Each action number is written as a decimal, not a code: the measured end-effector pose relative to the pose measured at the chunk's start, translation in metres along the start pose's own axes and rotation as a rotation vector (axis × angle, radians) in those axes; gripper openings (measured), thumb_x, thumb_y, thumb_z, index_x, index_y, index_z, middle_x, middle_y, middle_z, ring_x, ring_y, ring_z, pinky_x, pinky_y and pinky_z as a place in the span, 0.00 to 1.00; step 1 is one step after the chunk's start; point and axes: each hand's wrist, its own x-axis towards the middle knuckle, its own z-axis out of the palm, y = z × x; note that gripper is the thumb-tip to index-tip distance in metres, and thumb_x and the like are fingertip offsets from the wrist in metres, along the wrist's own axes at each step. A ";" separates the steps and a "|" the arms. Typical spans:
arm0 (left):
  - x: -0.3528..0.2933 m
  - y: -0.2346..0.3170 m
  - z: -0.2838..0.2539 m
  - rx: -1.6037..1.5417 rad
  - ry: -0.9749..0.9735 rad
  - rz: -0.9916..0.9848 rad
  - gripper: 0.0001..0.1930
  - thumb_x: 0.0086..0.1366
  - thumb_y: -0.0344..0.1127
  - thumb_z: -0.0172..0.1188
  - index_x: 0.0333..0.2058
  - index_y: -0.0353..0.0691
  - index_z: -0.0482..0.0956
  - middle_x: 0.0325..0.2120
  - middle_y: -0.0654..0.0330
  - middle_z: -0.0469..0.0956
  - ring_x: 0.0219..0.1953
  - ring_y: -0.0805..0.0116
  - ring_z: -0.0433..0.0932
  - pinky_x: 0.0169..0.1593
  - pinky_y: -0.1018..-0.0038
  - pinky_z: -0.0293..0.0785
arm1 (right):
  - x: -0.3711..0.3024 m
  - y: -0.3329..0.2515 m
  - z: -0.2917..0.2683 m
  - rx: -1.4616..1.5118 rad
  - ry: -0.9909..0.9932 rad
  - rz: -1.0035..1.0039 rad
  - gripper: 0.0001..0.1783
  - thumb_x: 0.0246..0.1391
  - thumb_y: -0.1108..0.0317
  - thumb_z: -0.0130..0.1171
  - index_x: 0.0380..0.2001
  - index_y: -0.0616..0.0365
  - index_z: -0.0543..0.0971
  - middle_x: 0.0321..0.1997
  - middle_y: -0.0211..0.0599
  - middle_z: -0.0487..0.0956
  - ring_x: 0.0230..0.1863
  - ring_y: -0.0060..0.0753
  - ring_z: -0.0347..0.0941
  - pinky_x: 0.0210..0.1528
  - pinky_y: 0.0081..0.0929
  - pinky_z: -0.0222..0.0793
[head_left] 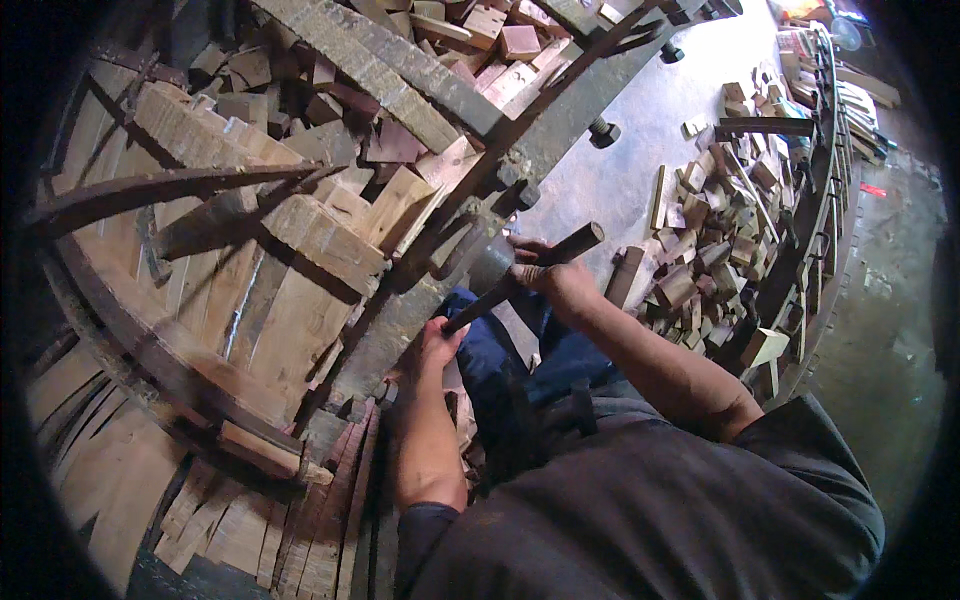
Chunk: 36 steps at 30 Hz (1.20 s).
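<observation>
A dark, straight bar (578,243) slants across in front of my body, its blunt end up to the right. My left hand (440,342) is closed around its lower end. Farther up, my right hand (548,280) is wrapped round the bar, with fingers beside a grey metal cylinder (491,262). That cylinder sits against the edge of a long, worn steel beam (400,310). Whether the bar passes into or only over the cylinder, I cannot tell. Large bolts (520,195) stick out of the beam just beyond my hands.
Left of the beam, wooden boards (300,310) and blocks are packed inside a curved metal frame (170,350). A curved, pointed metal arm (180,190) reaches over them. Many wood offcuts (700,260) lie heaped on the right, beside a curved metal rail (825,200).
</observation>
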 end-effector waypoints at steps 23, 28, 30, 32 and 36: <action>-0.161 0.038 -0.041 0.632 0.123 -0.246 0.28 0.59 0.55 0.53 0.55 0.48 0.76 0.50 0.46 0.78 0.53 0.43 0.76 0.57 0.53 0.71 | -0.023 0.076 0.100 -1.840 -1.159 -0.774 0.21 0.54 0.55 0.60 0.49 0.50 0.82 0.51 0.37 0.82 0.55 0.41 0.77 0.52 0.48 0.68; -0.207 0.089 -0.045 0.602 0.201 -0.461 0.25 0.57 0.60 0.61 0.38 0.43 0.85 0.32 0.49 0.82 0.36 0.49 0.82 0.43 0.57 0.78 | -0.031 0.056 0.097 -1.668 -1.291 -0.752 0.22 0.51 0.61 0.56 0.51 0.48 0.81 0.52 0.41 0.81 0.58 0.41 0.75 0.55 0.41 0.73; -0.230 0.135 -0.042 0.582 0.396 -0.434 0.28 0.56 0.62 0.62 0.37 0.39 0.84 0.30 0.47 0.82 0.36 0.47 0.82 0.43 0.56 0.78 | -0.034 0.036 0.095 -1.593 -1.377 -0.683 0.22 0.51 0.63 0.55 0.52 0.48 0.80 0.52 0.43 0.81 0.57 0.42 0.76 0.54 0.41 0.73; -0.257 0.187 -0.027 0.629 0.538 -0.487 0.27 0.54 0.59 0.63 0.36 0.37 0.84 0.31 0.46 0.82 0.37 0.46 0.82 0.45 0.55 0.78 | -0.036 0.030 0.090 -1.562 -1.410 -0.773 0.23 0.52 0.65 0.54 0.54 0.49 0.77 0.51 0.45 0.81 0.55 0.46 0.77 0.54 0.42 0.73; -0.270 0.260 -0.021 0.765 0.580 -0.652 0.18 0.52 0.47 0.65 0.36 0.40 0.84 0.35 0.45 0.83 0.40 0.43 0.82 0.47 0.52 0.78 | -0.038 0.008 0.072 -1.364 -1.449 -0.764 0.22 0.51 0.64 0.56 0.51 0.52 0.78 0.46 0.47 0.83 0.49 0.49 0.80 0.51 0.42 0.75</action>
